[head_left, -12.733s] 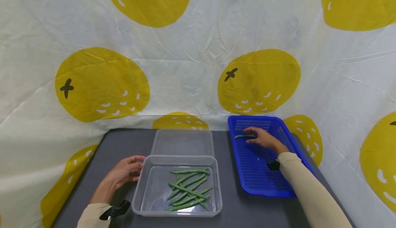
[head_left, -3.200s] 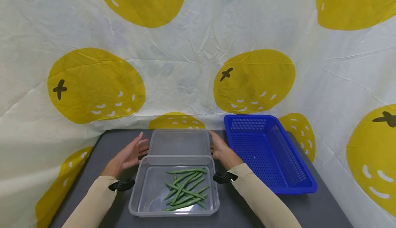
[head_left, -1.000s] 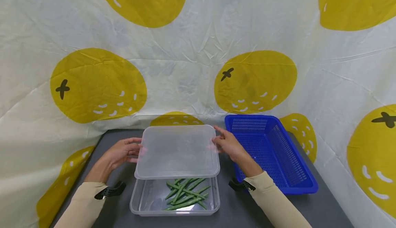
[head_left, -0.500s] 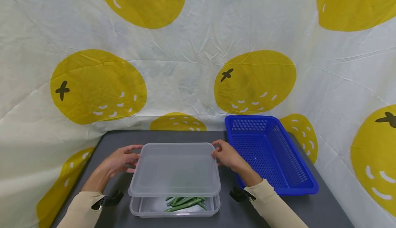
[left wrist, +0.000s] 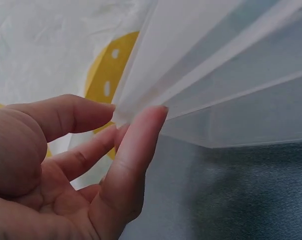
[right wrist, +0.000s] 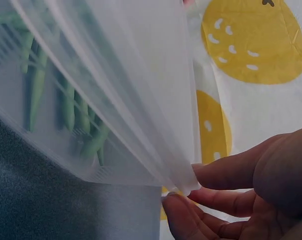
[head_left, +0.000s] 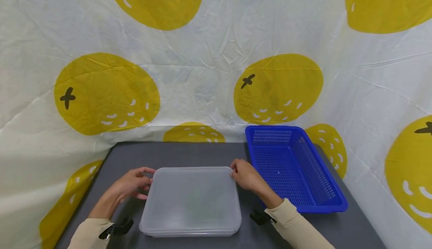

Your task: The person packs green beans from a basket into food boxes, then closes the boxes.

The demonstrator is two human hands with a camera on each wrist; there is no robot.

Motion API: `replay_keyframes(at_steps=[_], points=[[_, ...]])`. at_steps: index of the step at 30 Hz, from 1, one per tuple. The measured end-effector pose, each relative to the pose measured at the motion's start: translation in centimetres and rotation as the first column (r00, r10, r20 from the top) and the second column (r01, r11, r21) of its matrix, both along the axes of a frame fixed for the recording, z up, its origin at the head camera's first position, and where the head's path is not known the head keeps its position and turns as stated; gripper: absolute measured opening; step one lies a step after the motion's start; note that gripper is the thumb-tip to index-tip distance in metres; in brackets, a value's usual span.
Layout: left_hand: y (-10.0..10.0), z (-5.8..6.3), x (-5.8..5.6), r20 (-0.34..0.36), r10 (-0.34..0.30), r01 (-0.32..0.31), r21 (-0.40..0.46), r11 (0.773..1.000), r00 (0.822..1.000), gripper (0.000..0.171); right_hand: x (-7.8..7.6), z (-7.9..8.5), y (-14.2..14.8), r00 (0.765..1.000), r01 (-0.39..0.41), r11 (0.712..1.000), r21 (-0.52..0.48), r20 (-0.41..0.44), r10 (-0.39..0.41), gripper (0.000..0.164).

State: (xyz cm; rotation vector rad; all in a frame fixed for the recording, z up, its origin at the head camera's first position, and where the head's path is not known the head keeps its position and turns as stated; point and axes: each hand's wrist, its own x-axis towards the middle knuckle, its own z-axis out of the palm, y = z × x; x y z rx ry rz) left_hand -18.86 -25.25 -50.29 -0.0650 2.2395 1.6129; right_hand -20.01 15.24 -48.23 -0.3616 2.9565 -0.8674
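Note:
A translucent plastic lid (head_left: 194, 196) lies over the clear rectangular container (head_left: 192, 235), covering its top in the head view. My left hand (head_left: 129, 184) pinches the lid's back-left corner between thumb and fingers. At the opposite back corner my right hand (head_left: 248, 176) pinches the lid's edge, thumb above and fingertips below. Through the container's side in the right wrist view, several green beans (right wrist: 37, 95) show inside. From the head view the beans are hidden under the cloudy lid.
A blue perforated basket (head_left: 287, 166) stands to the right of the container, close to my right forearm. The dark grey table (head_left: 189, 153) ends at a hanging white cloth (head_left: 199, 91) printed with yellow fruit.
Earlier the right hand was at a bean in the basket and the lid lay behind the container. Both hands have since brought the lid forward and down over the container.

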Motion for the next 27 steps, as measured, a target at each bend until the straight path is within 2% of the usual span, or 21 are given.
replay_keyframes(at_steps=[3, 8, 14, 20, 22, 27], points=[[0.2, -0.1, -0.2, -0.033, 0.015, -0.016, -0.028, 0.999, 0.999, 0.04, -0.2, 0.0, 0.1, 1.0, 0.001, 1.0, 0.007, 0.029, -0.001, 0.009], [0.7, -0.2, -0.9, -0.068, 0.042, -0.046, -0.055, 0.997, 0.997, 0.032, -0.8, 0.1, 0.3, 0.992, -0.016, 0.999, -0.049, 0.126, 0.023, 0.012], [0.8, -0.4, -1.4, -0.021, 0.058, -0.059, -0.042, 0.997, 0.998, 0.032, -1.6, 0.5, 0.5, 0.974, -0.039, 0.995, -0.094, 0.221, 0.059, 0.016], [0.9, -0.5, -1.7, 0.006, 0.086, -0.085, -0.027, 0.996, 0.996, 0.027, -1.9, 0.5, 0.6, 0.977, -0.025, 0.997, -0.073, 0.208, 0.039, 0.009], [1.0, -0.5, -1.7, 0.012, 0.096, -0.096, -0.025, 0.995, 0.995, 0.027, -1.8, 0.4, 0.6, 0.978, 0.002, 0.996, -0.093, 0.208, 0.018, 0.005], [1.2, -0.4, -1.5, 0.01, 0.125, -0.124, -0.032, 0.992, 0.992, 0.031, -1.5, 0.2, 0.6, 0.982, 0.039, 0.99, -0.139, 0.189, -0.012, 0.007]])
